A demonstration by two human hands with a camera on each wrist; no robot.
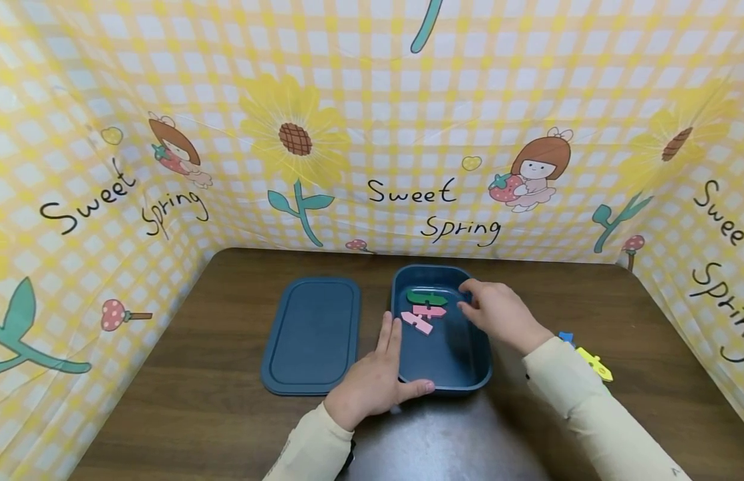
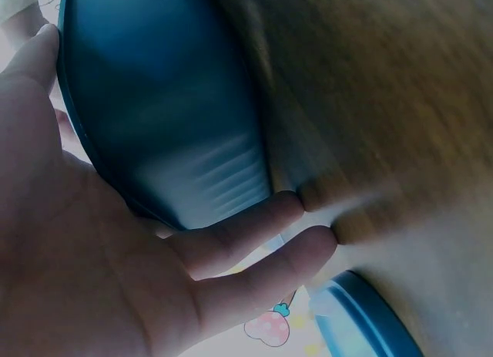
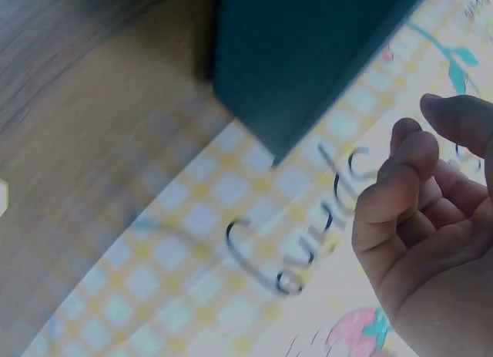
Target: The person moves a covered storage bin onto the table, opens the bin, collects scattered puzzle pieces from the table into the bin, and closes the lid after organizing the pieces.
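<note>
Where yellow gingham sheeting (image 1: 372, 120) walls brown table (image 1: 186, 401), left grip (image 1: 372, 381) flat against box (image 1: 462, 374), right grip (image 1: 498, 310) loose, empty.

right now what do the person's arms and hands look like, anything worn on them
Both arms wear long cream sleeves with ribbed cuffs ending at the wrists. The left hand and right hand are bare: no gloves, rings or bracelets visible. A dark strap or band shows under the left sleeve, near the cuff. The right sleeve is plain, without markings.

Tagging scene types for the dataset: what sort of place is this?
Likely a staged tabletop recording booth: a brown wooden table enclosed on three sides by a yellow checked "Sweet Spring" backdrop, with a blue container and foam pieces inside.
</note>
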